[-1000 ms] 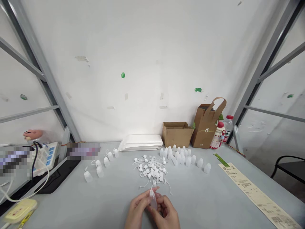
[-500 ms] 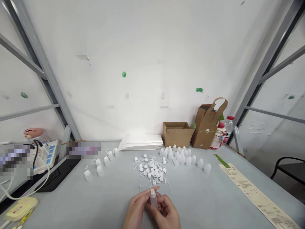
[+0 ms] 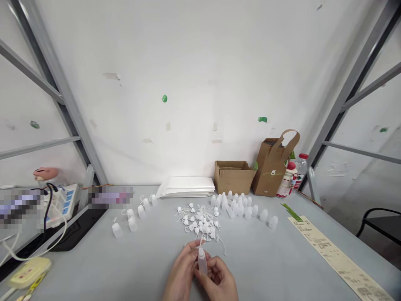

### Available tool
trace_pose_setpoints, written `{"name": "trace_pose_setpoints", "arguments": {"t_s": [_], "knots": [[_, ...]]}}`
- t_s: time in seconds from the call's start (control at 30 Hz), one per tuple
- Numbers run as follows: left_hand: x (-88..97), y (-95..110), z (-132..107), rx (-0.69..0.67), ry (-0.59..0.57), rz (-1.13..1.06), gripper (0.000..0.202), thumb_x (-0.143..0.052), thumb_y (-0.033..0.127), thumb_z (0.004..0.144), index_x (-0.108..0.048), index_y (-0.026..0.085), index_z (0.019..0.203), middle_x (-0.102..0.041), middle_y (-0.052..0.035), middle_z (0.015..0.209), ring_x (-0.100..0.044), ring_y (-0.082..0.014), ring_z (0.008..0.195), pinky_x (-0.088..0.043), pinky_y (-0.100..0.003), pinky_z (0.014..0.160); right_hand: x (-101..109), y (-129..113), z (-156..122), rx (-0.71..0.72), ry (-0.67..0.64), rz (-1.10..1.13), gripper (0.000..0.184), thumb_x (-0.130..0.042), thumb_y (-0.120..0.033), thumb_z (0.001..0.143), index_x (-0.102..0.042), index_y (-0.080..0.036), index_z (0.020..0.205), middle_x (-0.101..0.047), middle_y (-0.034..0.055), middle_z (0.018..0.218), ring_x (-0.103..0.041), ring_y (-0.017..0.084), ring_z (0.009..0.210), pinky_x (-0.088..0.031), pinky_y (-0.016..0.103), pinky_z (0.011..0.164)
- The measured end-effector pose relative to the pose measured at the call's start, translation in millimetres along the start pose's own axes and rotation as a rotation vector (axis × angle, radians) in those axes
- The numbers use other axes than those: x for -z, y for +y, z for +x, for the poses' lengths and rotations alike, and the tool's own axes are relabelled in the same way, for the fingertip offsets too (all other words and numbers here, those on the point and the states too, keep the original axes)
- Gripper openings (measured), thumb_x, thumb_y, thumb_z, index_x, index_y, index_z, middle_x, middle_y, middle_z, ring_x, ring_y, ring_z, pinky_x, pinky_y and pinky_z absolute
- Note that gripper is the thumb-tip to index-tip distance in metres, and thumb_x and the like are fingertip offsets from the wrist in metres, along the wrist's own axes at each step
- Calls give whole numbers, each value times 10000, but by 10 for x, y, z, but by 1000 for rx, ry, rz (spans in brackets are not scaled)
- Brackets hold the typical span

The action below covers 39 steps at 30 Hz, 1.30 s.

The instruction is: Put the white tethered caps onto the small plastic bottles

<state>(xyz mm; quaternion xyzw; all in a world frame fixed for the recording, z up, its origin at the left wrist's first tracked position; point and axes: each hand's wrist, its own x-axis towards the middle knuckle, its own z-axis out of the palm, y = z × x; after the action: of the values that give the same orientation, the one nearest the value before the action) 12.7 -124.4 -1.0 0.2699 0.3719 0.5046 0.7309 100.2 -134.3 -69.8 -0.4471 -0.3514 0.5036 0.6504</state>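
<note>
A small translucent squeeze bottle point(image 3: 202, 264) stands upright between my hands at the table's front. My right hand point(image 3: 219, 278) pinches its lower part from the right, fingers curled. My left hand point(image 3: 183, 269) closes round the bottle's left side, its index fingertip up by a thin white strap point(image 3: 201, 242) rising from the neck. The strap's far end is hard to make out near that fingertip. Just beyond lies a pile of white caps point(image 3: 200, 219) with tails. Several bottles with caps attached point(image 3: 132, 224) stand at left; several bottles without strapped caps point(image 3: 240, 209) stand at right.
Against the wall are white flat packs point(image 3: 186, 186), an open cardboard box point(image 3: 234, 179), a brown paper bag point(image 3: 269, 175) and drink bottles point(image 3: 285, 182). A long paper strip point(image 3: 332, 251) lies right. A power strip point(image 3: 64, 207) with cables and a yellow case point(image 3: 29, 271) are left.
My left index finger has lifted slightly and bent toward the strap above the bottle's neck. The bottle and my right hand stay nearly in place. The view has shifted slightly.
</note>
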Motion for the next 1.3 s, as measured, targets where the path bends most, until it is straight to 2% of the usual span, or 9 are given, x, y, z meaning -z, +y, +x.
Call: {"name": "trace_pose_setpoints", "arguments": {"t_s": [0.2, 0.43, 0.63, 0.77, 0.87, 0.93, 1.0, 1.1, 1.3], "knots": [[30, -59, 11, -19, 22, -12, 210, -602, 295, 652, -661, 147, 788, -689, -56, 721, -616, -204, 749, -419, -292, 686, -13, -95, 5, -62, -51, 58, 328, -798, -397, 499, -575, -164, 559, -610, -7, 537, -492, 107, 492, -365, 199, 476], [80, -69, 18, -38, 41, -30, 315, -624, 387, 656, -679, 147, 853, -718, -105, 868, -604, -250, 938, -408, -340, 860, -14, -166, 15, -82, -81, 76, 316, -781, -411, 541, -657, -137, 640, -630, 14, 532, -503, 104, 457, -400, 209, 469], [36, -87, 28, -94, 81, 166, 368, -650, 482, 635, -658, 159, 810, -714, -92, 838, -624, -253, 867, -450, -326, 762, -40, -163, -9, -45, -74, 95, 328, -775, -446, 536, -667, -158, 649, -657, 29, 564, -549, 135, 502, -421, 224, 491], [125, -29, 113, -257, 153, 445, 379, -558, 524, 698, -644, 171, 808, -692, -69, 820, -613, -242, 860, -447, -339, 798, -7, -220, 16, -30, 1, 117, 330, -765, -454, 558, -677, -161, 683, -632, 11, 544, -501, 108, 467, -385, 199, 457], [238, 100, 218, -494, 295, 915, 253, -536, 411, 740, -629, 195, 835, -656, -75, 886, -578, -253, 894, -407, -391, 854, 28, -260, 51, -5, 82, 150, 298, -754, -440, 590, -665, -169, 673, -608, -7, 537, -471, 92, 468, -364, 178, 454], [281, 189, 285, -584, 323, 1219, 222, -512, 337, 753, -624, 200, 887, -629, -82, 903, -560, -266, 904, -394, -420, 849, 39, -271, 68, 5, 105, 162, 292, -751, -436, 599, -663, -168, 675, -607, -6, 551, -473, 93, 486, -370, 177, 469], [272, 248, 334, -600, 286, 1399, 241, -477, 298, 775, -607, 202, 954, -611, -84, 927, -554, -259, 915, -401, -402, 833, 40, -271, 76, 3, 108, 167, 297, -754, -437, 596, -665, -166, 680, -604, -6, 552, -479, 97, 493, -374, 180, 476], [177, 253, 378, -568, 209, 1566, 230, -439, 270, 805, -597, 197, 954, -609, -83, 930, -557, -245, 900, -413, -362, 797, 33, -261, 78, 4, 112, 165, 317, -759, -451, 579, -668, -165, 683, -599, -7, 546, -478, 98, 481, -376, 187, 474], [36, 112, 497, -532, 253, 1785, 228, -448, 181, 800, -595, 155, 972, -612, -115, 917, -545, -269, 889, -412, -365, 758, 32, -251, 80, 32, 112, 139, 346, -743, -487, 577, -671, -165, 679, -606, 11, 547, -464, 106, 462, -370, 201, 449]]}}
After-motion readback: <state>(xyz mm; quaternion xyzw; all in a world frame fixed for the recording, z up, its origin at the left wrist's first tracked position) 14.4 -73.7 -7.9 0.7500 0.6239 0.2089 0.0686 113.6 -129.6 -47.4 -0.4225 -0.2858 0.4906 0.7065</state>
